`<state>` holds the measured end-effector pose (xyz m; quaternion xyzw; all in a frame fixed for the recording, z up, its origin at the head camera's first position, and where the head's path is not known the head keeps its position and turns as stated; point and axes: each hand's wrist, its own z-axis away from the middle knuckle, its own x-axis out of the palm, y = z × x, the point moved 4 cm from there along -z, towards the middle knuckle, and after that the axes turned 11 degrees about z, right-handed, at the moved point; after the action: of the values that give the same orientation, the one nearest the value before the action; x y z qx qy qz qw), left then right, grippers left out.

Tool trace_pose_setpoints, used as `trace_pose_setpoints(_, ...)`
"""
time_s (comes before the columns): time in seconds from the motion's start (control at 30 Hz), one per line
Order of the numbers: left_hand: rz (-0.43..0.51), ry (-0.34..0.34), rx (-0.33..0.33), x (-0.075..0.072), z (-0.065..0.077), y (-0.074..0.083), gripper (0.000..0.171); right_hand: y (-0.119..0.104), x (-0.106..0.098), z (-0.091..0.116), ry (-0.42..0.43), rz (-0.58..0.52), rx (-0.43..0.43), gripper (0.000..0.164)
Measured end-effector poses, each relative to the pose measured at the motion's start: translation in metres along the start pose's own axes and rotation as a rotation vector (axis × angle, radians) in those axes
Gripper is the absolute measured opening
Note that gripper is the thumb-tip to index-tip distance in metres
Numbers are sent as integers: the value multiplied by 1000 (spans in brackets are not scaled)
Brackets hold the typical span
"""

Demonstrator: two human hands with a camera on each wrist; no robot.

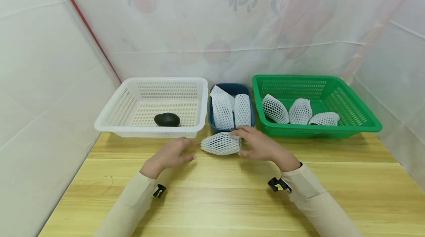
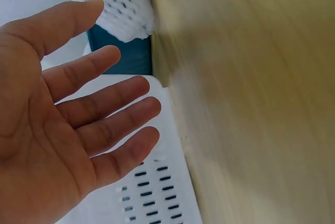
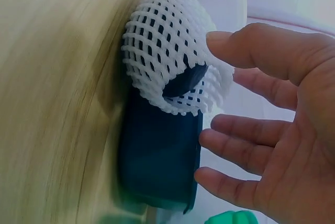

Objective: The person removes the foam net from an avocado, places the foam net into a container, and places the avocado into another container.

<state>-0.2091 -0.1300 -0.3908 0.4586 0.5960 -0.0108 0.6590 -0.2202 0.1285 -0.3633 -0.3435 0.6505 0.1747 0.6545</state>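
Observation:
On the wooden table in front of the small blue basket [image 1: 215,130] lies a white foam net sleeve [image 1: 219,144]. Through its open end, a dark avocado [image 3: 186,80] shows in the right wrist view. My right hand [image 1: 260,144] is at the sleeve's right end, thumb and fingers spread on either side of it. To the left of the sleeve, and apart from it, my left hand [image 1: 170,156] has its fingers extended, and its palm [image 2: 36,145] holds nothing.
A white basket [image 1: 151,129] at the left holds another dark avocado [image 1: 167,119] without a sleeve. Foam sleeves [image 1: 222,111] stand in the blue basket. Three sleeved pieces lie in the green basket [image 1: 315,131] at the right. A white sheet [image 1: 199,27] hangs behind.

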Motion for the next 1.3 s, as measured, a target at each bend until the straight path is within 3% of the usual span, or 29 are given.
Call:
trace_pose_setpoints(0.2,29,-13,15,7,-16,0,33,5,3,2,30,-22,-6,52)
trace_pose_setpoints(0.53,39,-17,-96,14,-29,-5,18,6,6,2,111,-76,-40,46)
trace_pose_setpoints(0.83,-1,-24,-142,15,-42,-3,24,13,12,3,106,-83,13,46)
trace_pose_setpoints(0.93,18,-11,-122,16,-44,-1,22,15,15,3,70,-92,38,48)
trace_pose_setpoints(1.17,124,50,10,18,-46,3,16,21,20,3,39,-103,78,48)
trace_pose_setpoints(1.3,180,52,20,20,-48,6,20,24,22,3,39,-113,88,45)
